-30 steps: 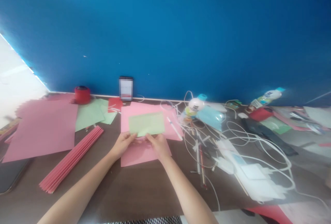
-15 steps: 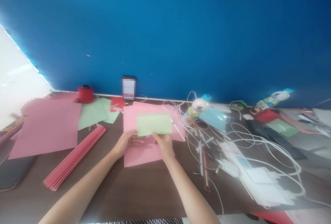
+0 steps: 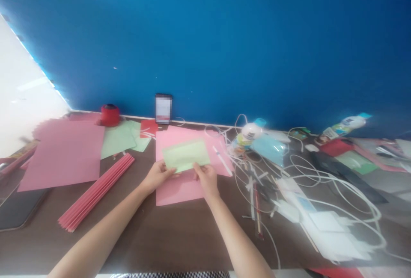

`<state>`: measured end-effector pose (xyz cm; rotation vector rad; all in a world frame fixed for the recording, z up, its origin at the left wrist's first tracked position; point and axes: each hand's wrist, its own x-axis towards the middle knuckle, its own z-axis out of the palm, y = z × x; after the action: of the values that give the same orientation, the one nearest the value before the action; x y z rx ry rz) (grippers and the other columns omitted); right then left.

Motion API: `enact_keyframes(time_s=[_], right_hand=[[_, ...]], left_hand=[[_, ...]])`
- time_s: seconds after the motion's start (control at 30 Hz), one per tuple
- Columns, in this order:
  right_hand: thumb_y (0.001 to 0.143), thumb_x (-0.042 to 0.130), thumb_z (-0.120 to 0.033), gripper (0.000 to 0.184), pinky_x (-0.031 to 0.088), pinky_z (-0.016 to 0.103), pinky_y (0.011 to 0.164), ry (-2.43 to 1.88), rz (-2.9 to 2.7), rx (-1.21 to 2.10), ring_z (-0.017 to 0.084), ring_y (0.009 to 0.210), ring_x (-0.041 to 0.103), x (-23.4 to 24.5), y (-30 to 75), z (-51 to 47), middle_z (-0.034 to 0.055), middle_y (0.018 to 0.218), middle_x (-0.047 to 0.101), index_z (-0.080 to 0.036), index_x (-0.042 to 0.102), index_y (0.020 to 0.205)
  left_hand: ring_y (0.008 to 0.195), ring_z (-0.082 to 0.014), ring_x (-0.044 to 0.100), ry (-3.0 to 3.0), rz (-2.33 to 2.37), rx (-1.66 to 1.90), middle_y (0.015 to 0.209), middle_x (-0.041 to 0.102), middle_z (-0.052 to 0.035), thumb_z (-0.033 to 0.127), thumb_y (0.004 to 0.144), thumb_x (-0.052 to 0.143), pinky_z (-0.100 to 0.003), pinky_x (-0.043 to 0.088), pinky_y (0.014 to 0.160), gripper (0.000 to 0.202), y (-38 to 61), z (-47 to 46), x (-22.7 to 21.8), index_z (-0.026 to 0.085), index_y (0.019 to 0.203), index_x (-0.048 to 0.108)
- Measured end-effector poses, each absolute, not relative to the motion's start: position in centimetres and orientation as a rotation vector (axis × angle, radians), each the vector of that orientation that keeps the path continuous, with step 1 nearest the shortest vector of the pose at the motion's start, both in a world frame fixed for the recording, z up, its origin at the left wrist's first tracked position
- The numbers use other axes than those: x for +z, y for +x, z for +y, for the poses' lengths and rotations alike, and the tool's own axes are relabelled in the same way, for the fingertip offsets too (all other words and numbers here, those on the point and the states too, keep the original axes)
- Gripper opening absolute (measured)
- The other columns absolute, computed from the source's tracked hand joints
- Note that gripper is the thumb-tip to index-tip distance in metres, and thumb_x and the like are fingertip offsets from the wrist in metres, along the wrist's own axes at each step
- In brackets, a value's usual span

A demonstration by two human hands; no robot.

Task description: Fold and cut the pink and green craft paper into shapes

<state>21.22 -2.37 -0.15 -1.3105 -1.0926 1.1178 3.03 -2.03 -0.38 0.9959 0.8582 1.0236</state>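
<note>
A pale green rectangle of paper [image 3: 186, 155] is pinched along its near edge by both hands, tilted with its right side higher. My left hand [image 3: 159, 175] grips the lower left corner, thumb on top. Toward the lower right, my right hand [image 3: 206, 178] holds the same edge between thumb and fingers. Pink paper sheets [image 3: 180, 194] lie beneath on the dark table, partly covered by the green paper and the hands. A thin white stick-like item [image 3: 222, 161] rests on the pink sheets, right of the green paper.
Pleated pink paper [image 3: 96, 192] and a large pink sheet [image 3: 64, 154] lie left. At the back are a red round object [image 3: 110, 115] and an upright phone [image 3: 163, 109]. Tangled white cables [image 3: 321, 175], a power strip [image 3: 330, 231] and a glue bottle [image 3: 250, 134] fill the right.
My left hand has moved its thumb onto the green paper's near left corner. The paper has shifted slightly left and turned, its left side now lower. The view has shifted a little.
</note>
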Motion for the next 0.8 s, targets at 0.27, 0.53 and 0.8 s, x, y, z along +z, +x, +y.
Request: enact_keyframes(time_s=[0.27,0.53,0.8], right_hand=[[0.062,0.071,-0.043,0.031,0.046,0.027,0.056,-1.267,-0.891,1.150,0.015,0.051,0.058,-0.9,21.2,-1.9,0.0006,0.052,0.061,-0.015,0.059,0.064],[0.060,0.074,-0.033,0.030,0.053,0.028,0.060,-1.093,-0.692,1.270,0.016,0.060,0.064,-1.3,21.0,-1.5,0.0013,0.064,0.066,-0.016,0.058,0.079],[0.063,0.071,-0.037,0.028,0.055,0.029,0.060,-1.107,-0.736,1.308,0.018,0.063,0.066,-1.5,20.9,-1.6,0.0028,0.065,0.066,-0.016,0.059,0.075]], left_hand=[[0.094,-0.0233,0.061,0.881,0.796,1.080,0.106,0.064,-0.0108,0.037,0.069,0.066,-0.038,0.051,0.081,0.046,2.6,-1.5,-0.8,0.013,0.107,0.056],[0.094,-0.0236,0.062,0.733,0.780,1.191,0.102,0.065,-0.0116,0.040,0.071,0.063,-0.038,0.049,0.085,0.042,2.4,-1.2,-0.6,0.013,0.104,0.058],[0.091,-0.0224,0.062,0.873,0.936,1.258,0.100,0.066,-0.0108,0.036,0.064,0.070,-0.035,0.049,0.082,0.050,2.5,-1.0,-1.4,0.012,0.105,0.054]])
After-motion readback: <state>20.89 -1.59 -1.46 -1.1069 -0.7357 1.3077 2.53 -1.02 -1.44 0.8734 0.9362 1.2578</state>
